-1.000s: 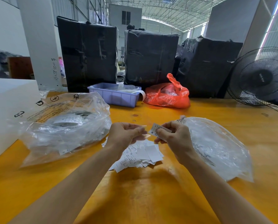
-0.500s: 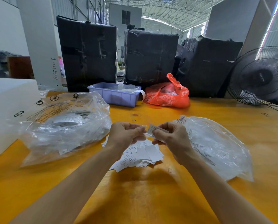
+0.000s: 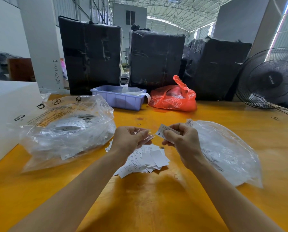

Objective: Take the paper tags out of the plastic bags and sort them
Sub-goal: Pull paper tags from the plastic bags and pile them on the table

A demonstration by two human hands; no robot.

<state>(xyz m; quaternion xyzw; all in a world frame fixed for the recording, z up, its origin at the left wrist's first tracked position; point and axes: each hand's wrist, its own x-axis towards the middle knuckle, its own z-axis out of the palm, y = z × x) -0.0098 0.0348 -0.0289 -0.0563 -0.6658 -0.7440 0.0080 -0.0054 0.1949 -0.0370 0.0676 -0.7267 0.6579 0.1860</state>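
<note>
Above a heap of loose white paper tags (image 3: 145, 159) on the yellow table (image 3: 156, 198), my right hand (image 3: 181, 141) pinches a small white paper tag (image 3: 161, 130) marked M. My left hand (image 3: 130, 139) pinches a small clear plastic bag (image 3: 146, 134), thin and nearly see-through. The tag's free end sits just beyond the little bag. A large clear plastic bag (image 3: 68, 131) with more bagged tags lies to the left. Another flat clear plastic bag (image 3: 223, 151) lies to the right.
A lilac plastic bin (image 3: 118, 97) and a red plastic bag (image 3: 173, 99) stand at the back of the table before black wrapped bales (image 3: 156, 59). A white box (image 3: 4, 111) sits at the left edge. A black fan (image 3: 272, 79) stands at the right.
My two hands have drawn slightly apart. The tag has come further out of the small clear bag, and its M mark now shows.
</note>
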